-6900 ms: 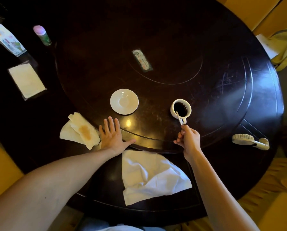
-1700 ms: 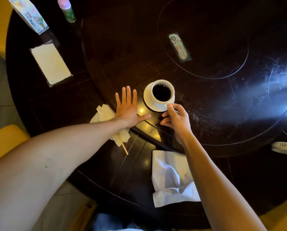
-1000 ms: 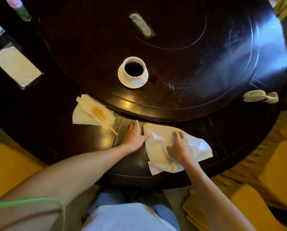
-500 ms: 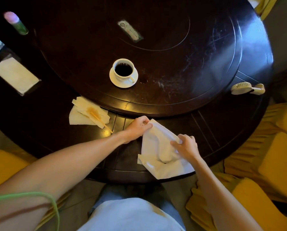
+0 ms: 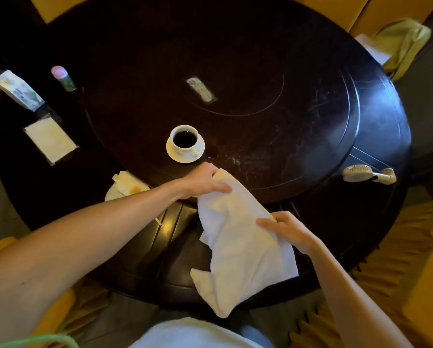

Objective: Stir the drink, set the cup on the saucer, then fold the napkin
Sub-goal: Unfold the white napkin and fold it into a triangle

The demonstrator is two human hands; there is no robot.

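Lifted off the table (image 5: 311,121) now, napkin (image 5: 238,237) pinched by left hand (image 5: 203,182) and right hand (image 5: 288,229).

Cup (image 5: 184,139) on saucer (image 5: 173,153) mid-table, napkin (image 5: 238,237) nearer at table (image 5: 298,116) edge, stained tissue (image 5: 129,185) near left, handheld fan (image 5: 368,174) right, bottle (image 5: 62,77) far left.

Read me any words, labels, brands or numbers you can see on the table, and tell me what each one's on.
No text can be read.
Label at the table's centre: has print, too small and blurred.
Packet at the far left: colourful print, blurred.
Bottle with pink cap: label unreadable.
Cup, saucer, napkin, handheld fan: no markings visible.
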